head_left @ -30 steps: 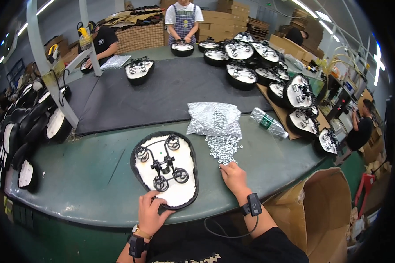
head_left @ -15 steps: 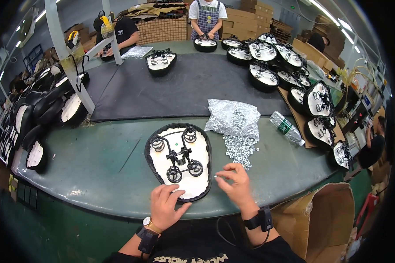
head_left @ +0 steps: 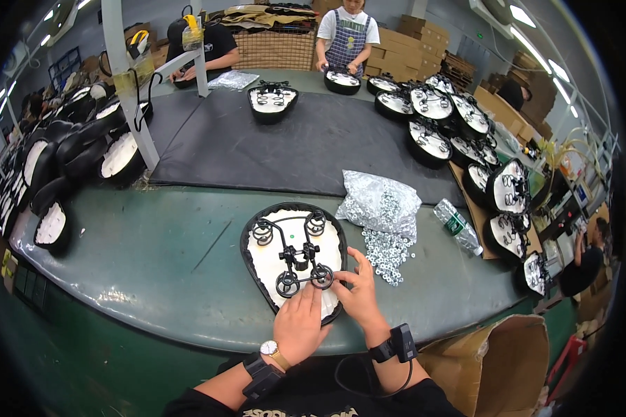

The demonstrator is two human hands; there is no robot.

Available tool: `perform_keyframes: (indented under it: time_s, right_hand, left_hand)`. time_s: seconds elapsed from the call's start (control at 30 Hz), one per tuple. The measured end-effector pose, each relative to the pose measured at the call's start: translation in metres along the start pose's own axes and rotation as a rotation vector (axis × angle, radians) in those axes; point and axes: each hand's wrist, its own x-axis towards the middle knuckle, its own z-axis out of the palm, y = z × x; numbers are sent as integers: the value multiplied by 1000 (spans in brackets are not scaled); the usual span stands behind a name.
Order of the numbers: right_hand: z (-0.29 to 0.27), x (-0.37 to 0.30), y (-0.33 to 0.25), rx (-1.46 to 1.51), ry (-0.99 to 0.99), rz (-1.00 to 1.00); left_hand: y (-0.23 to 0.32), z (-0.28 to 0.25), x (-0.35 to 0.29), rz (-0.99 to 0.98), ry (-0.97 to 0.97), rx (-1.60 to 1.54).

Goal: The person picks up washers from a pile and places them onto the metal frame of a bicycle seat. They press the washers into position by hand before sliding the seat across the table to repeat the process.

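An upside-down bicycle saddle (head_left: 263, 269) lies in front of me, its white underside facing up inside a black rim. A black metal frame with coil springs (head_left: 288, 283) sits on it. My left hand (head_left: 300, 325) rests flat on the saddle's near part, fingers stretched toward the near springs. My right hand (head_left: 357, 293) is pinched at the near right coil spring (head_left: 322, 276); whatever its fingertips hold is hidden. To the right, small metal nuts (head_left: 388, 257) spill from a clear plastic bag (head_left: 379, 201).
A plastic bottle (head_left: 459, 227) lies right of the bag. Saddles (head_left: 431, 104) are piled at the right, and more saddles (head_left: 120, 156) at the left beside a metal post (head_left: 129, 90). One saddle (head_left: 273, 101) sits on the dark mat (head_left: 215, 149). Two people work across the table. An open carton (head_left: 459, 372) stands nearby.
My right hand has moved left from beside the saddle, with a tiny pale piece in its fingertips then, onto the near right spring. My left hand has shifted farther onto the saddle.
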Motion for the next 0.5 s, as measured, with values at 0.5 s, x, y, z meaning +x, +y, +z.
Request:
perform_keyframes:
  time_s: [0.5]
  right_hand:
    - [14,1,1,376,-69,406]
  left_hand:
    - [17,7,11,-98,-4,85]
